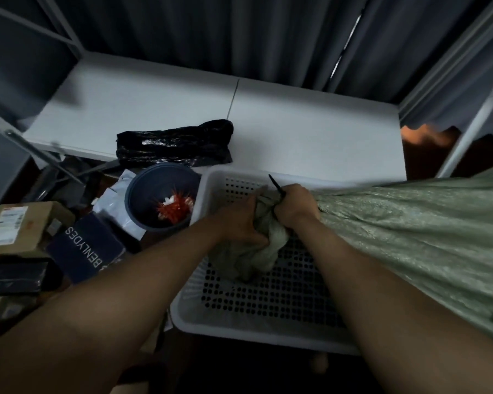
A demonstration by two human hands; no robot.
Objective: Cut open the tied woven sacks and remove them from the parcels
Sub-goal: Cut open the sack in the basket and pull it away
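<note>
A large green woven sack lies across the right side, its bunched neck pulled over a white perforated basket. My left hand grips the loose gathered mouth of the sack. My right hand grips the sack's neck just behind the tie. A thin black strap end, like a cable tie, sticks up from that fist. The tie's loop and any parcels inside the sack are hidden.
A white table stands behind the basket with a black plastic bag on it. A dark round bin holding red bits sits left of the basket. Cardboard boxes and a navy parcel are piled at the left. Dark curtains hang behind.
</note>
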